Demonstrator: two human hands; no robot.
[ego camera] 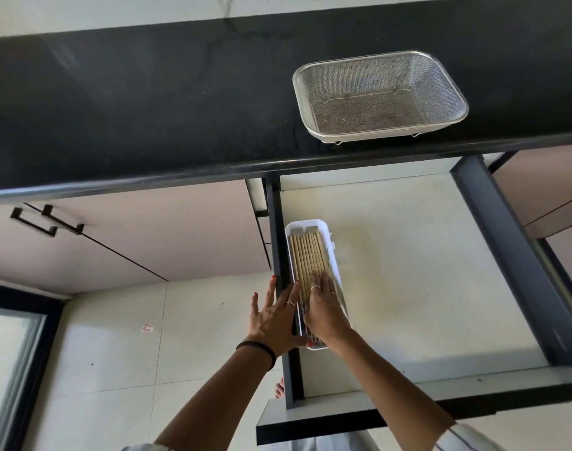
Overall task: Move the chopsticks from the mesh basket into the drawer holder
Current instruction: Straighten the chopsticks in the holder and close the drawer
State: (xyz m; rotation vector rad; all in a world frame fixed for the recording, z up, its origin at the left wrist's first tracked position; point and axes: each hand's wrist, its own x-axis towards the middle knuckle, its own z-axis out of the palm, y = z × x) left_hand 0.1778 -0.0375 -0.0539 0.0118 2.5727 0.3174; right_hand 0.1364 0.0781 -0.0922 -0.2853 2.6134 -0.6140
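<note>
Both hands flat at the white holder, chopsticks lying inside it.

In the lower centre of the frame the chopsticks [305, 259] lie side by side in the white drawer holder [334, 255], which sits along the left edge of the open drawer [408, 271]. The right hand [325, 312] rests palm-down on their near ends, fingers spread and flat, clasping nothing. The left hand [274, 315] is likewise spread (a dark band on its wrist), laid against the holder's left rim and the drawer's dark side rail, gripping nothing. In the upper right, the mesh basket [380, 96] stands on the black countertop [147, 102], no chopsticks in it.
</note>
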